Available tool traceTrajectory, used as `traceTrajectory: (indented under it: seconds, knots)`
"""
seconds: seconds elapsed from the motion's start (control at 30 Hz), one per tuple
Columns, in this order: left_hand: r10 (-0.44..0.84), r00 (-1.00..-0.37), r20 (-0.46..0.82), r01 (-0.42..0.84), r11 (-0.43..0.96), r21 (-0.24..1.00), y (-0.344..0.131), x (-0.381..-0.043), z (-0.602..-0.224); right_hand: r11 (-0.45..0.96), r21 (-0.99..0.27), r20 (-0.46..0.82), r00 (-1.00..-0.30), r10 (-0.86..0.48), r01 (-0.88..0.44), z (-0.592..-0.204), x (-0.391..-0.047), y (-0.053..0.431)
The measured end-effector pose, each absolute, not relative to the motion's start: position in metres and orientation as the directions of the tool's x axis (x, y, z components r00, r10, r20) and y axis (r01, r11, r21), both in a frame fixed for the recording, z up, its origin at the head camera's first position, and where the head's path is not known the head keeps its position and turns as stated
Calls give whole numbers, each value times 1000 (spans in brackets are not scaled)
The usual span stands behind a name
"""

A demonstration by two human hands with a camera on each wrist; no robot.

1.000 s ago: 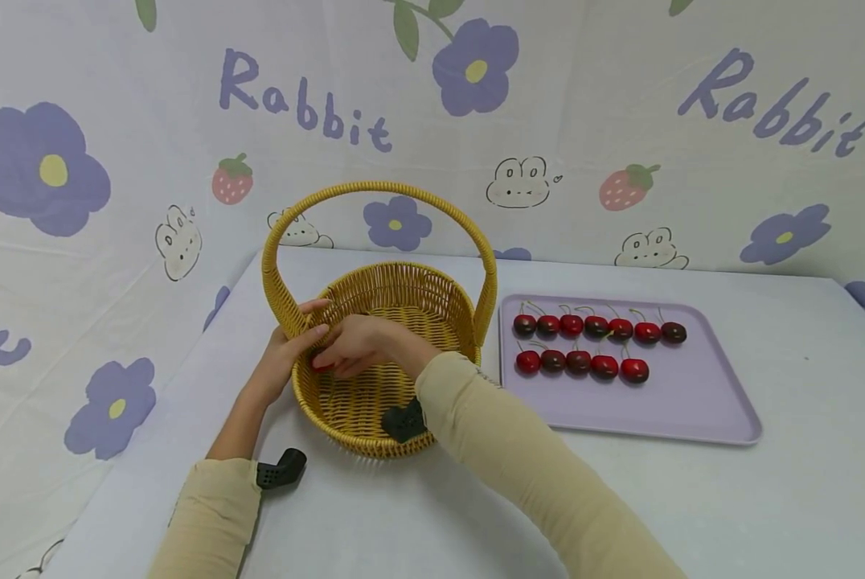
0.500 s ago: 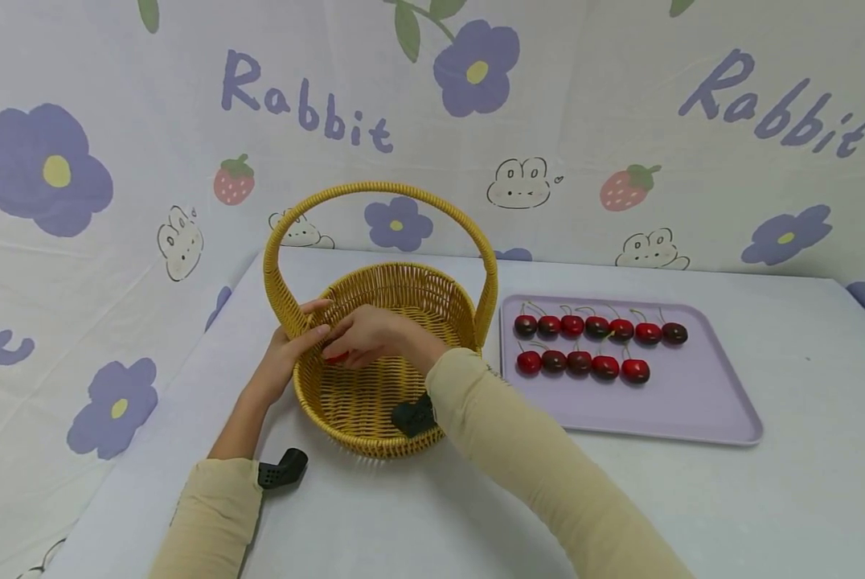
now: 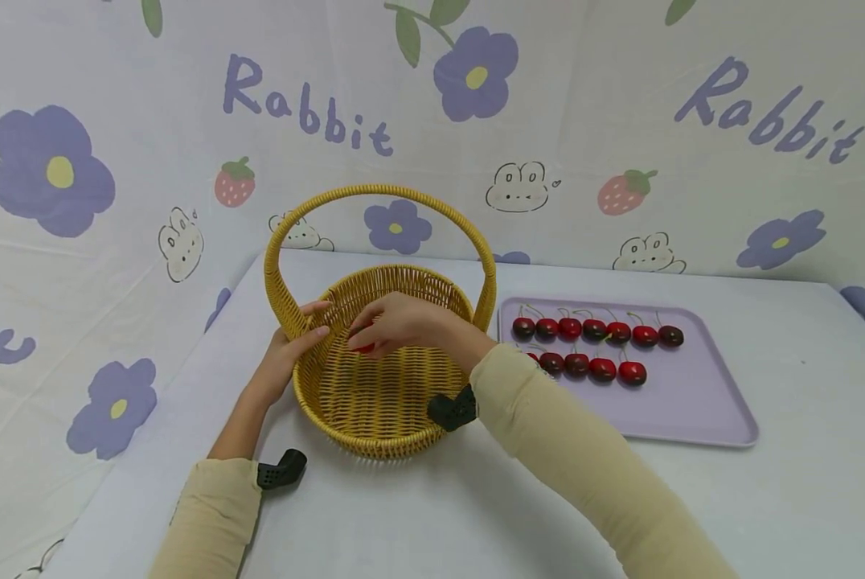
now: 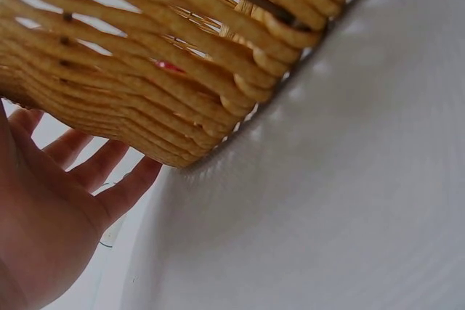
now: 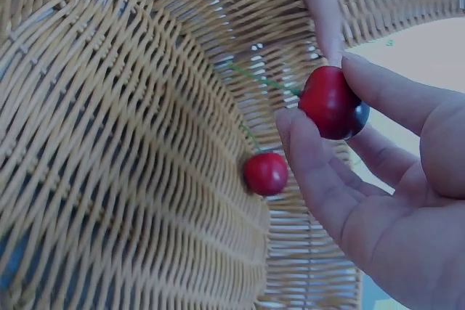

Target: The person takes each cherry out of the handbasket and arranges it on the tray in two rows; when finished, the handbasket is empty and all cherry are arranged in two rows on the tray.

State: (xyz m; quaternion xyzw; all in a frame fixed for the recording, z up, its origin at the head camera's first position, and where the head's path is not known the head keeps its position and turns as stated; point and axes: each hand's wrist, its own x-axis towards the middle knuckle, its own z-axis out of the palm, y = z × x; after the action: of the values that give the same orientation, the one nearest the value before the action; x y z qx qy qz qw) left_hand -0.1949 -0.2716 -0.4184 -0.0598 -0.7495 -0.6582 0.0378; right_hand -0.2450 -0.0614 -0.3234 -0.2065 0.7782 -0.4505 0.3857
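Note:
My right hand (image 3: pixel 403 322), above the inside of the yellow woven basket (image 3: pixel 378 445), pinches a red cherry (image 5: pixel 327 103) between thumb and fingertips. Its green stem points away from the hand in the right wrist view. A second cherry (image 5: pixel 265 173) lies in the basket against the woven wall. At the basket's left side, my left hand (image 3: pixel 279 362) grips the rim by the handle's base, thumb over the edge. The left wrist view has its fingers (image 4: pixel 123 186) spread along the outside of the weave.
Right of the basket lies a lilac tray (image 3: pixel 700 402) with cherries in two rows, the front row shorter. The basket's tall arched handle (image 3: pixel 375 190) rises over its opening. A printed cloth (image 3: pixel 432 145) hangs behind the white table (image 3: pixel 375 523).
My right hand has lifted from the basket's left inner wall and shifted right and up with the cherry. The left hand stays at the rim.

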Motion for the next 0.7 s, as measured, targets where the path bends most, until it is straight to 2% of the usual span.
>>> traceTrajectory:
  seconds: [0.37,0.7]
  knots:
    - [34,-989,141,144,136,980,-269,-195,-419,504,-857,-333,-637,-695,-103,-313,-234,-22]
    - [26,-992,125,127,119,985,-270,-194,-417,426,-899,-264,-655,-709,-99,-309,-222,13]
